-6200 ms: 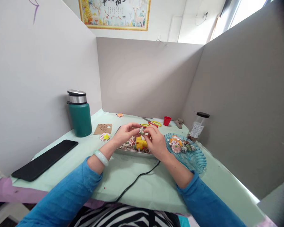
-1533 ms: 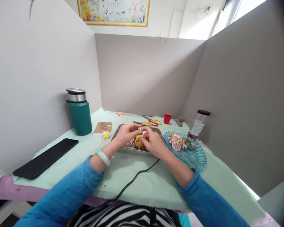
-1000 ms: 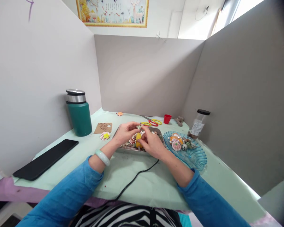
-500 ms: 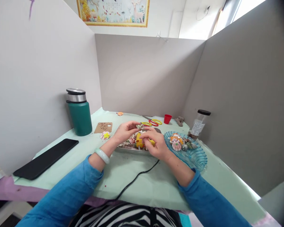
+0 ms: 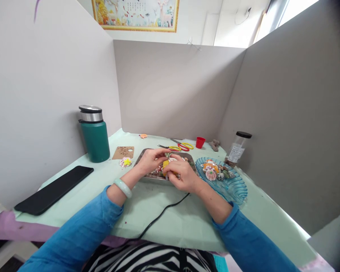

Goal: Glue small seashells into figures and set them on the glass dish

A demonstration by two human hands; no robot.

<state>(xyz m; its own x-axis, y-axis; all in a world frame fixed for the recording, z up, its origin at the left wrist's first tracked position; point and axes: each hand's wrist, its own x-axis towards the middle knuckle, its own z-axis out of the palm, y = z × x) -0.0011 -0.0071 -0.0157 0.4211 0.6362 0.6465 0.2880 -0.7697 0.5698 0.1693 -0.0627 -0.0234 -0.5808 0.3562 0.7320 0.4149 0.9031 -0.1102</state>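
My left hand (image 5: 150,161) is closed, thumb and fingertips pinching a small greenish shell (image 5: 167,154) above a metal tray (image 5: 142,153). Close beside it, my right hand (image 5: 185,174) has its fingers curled around a yellow glue gun (image 5: 165,164), mostly hidden by the hand. Its index finger reaches up toward the shell; whether they touch is unclear. Under both hands the tray holds many mixed shells (image 5: 155,172). A black cord (image 5: 167,208) runs from near the tray to the table's front edge.
Right of the tray, a blue glass plate (image 5: 235,190) carries decorated shells. Scissors (image 5: 174,148), a red cup (image 5: 200,142) and a clear jar (image 5: 238,148) stand or lie behind. Leftward are a green bottle (image 5: 95,140), a black phone-like slab (image 5: 56,189) and a brown card (image 5: 122,152).
The small shell has dropped slightly and is more covered by my fingers. My right hand has shifted a little left, hiding more of the yellow glue gun.
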